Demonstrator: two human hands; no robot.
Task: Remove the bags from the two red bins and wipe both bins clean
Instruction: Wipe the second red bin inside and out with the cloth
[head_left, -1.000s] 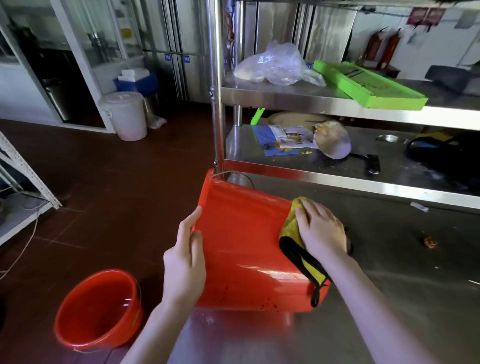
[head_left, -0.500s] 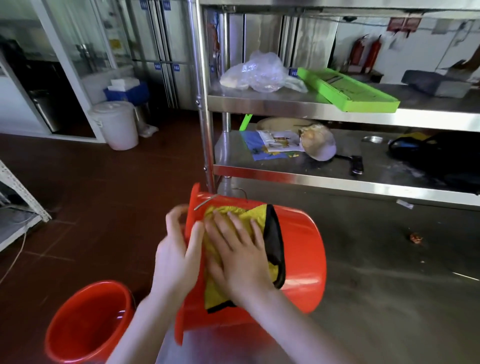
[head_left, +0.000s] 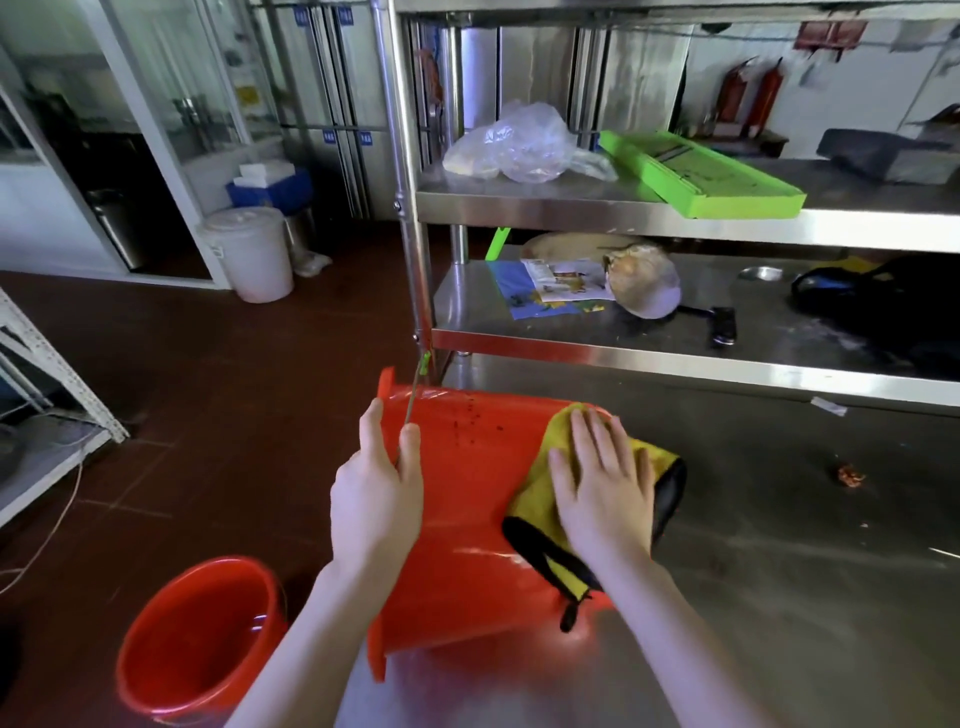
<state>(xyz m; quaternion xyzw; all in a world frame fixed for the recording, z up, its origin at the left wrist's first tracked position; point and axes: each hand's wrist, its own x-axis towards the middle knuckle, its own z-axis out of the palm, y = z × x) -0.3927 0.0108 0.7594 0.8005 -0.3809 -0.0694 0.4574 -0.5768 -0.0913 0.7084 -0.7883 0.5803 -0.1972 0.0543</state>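
A red bin (head_left: 467, 525) lies on its side on the steel table (head_left: 779, 597), its rim toward the left edge. Dark specks dot its upper side. My left hand (head_left: 376, 499) rests flat on the bin near the rim, fingers straight beside the thin wire handle (head_left: 410, 410). My right hand (head_left: 605, 483) presses a yellow cloth with black trim (head_left: 540, 499) flat against the bin's base end. A second red bin (head_left: 197, 639) stands upright on the floor at lower left, with a little water in its bottom.
Steel shelves rise behind the table, carrying a clear plastic bag (head_left: 519, 143), a green tray (head_left: 696, 174), papers and a pale cap. A small scrap (head_left: 850, 474) lies on the table to the right. A white lidded bucket (head_left: 252, 252) stands on the red floor.
The bin has rolled, its speckled side now up. My right hand with the cloth has slid from near the rim to the base end. My left hand stays near the rim.
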